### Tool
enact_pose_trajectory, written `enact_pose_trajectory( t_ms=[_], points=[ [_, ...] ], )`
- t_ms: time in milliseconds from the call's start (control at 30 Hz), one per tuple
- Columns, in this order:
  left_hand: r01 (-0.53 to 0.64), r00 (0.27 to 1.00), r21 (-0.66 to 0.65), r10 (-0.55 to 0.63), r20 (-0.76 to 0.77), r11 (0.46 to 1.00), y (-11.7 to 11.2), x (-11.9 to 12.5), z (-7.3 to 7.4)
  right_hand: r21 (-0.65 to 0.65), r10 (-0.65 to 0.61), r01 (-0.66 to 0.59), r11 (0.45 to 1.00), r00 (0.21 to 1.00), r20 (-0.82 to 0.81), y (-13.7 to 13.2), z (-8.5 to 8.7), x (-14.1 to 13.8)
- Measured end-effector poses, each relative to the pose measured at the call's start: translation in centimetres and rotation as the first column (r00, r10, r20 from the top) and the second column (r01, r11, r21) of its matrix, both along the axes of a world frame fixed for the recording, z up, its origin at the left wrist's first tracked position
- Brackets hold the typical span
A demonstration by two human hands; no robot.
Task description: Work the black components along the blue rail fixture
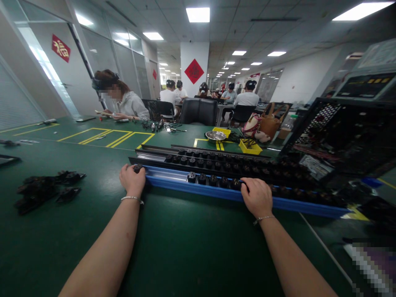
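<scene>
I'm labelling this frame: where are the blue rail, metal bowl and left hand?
Blue rail [216, 192], head view: front wall.
Metal bowl [215, 135], head view: inner surface.
Left hand [132, 179], head view: back of hand.

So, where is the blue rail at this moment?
In the head view, the blue rail runs from left of centre to the right side, in front of the black rails, with the left hand at its left end.

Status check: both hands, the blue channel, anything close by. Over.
Left hand at blue channel, left end, by a dark piece. Right hand farther along, at black parts. Dark channels close behind.
</scene>
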State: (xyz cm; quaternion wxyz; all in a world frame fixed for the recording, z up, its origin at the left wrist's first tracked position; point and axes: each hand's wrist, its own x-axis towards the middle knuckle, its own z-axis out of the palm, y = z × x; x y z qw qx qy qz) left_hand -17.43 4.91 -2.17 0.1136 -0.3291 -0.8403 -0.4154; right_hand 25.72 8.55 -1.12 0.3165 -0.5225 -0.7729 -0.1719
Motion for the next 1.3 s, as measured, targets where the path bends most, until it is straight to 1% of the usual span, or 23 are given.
enact_pose_trajectory(
  t_ms=[167,300,467,667,867,1033,1300],
  points=[
    [0.047,0.996,0.032,-0.049,0.070,0.998,0.2,-1.1,0.2,-0.008,0.001,-0.001,1.000,1.000,-0.002,0.0,0.0,0.0],
    [0.007,0.992,0.040,-0.012,0.123,0.999,0.4,-1.7,0.1,-0.015,0.004,-0.004,1.000,1.000,-0.007,0.0,0.1,0.0],
    [-0.003,0.988,0.053,-0.005,0.152,0.999,0.6,-2.0,-0.2,-0.019,-0.003,0.002,1.000,1.000,-0.001,0.0,0.0,0.0],
    [-0.009,0.986,0.071,-0.003,0.166,0.997,0.7,-2.2,-0.4,-0.007,0.008,-0.008,1.000,1.000,-0.006,0.0,0.0,0.0],
    [0.012,0.988,0.095,-0.027,0.149,0.995,0.7,-2.4,-0.5,-0.010,-0.014,0.014,1.000,1.000,-0.005,-0.1,0.1,-0.1],
    [-0.010,0.989,0.099,-0.004,0.149,0.995,0.6,-2.5,-0.3,-0.021,-0.009,0.009,1.000,1.000,-0.004,-0.1,0.1,-0.1],
    [-0.021,0.987,0.106,0.003,0.162,0.994,0.5,-2.7,-0.2,0.002,0.007,-0.007,1.000,1.000,-0.001,0.0,0.0,0.0]
  ],
)
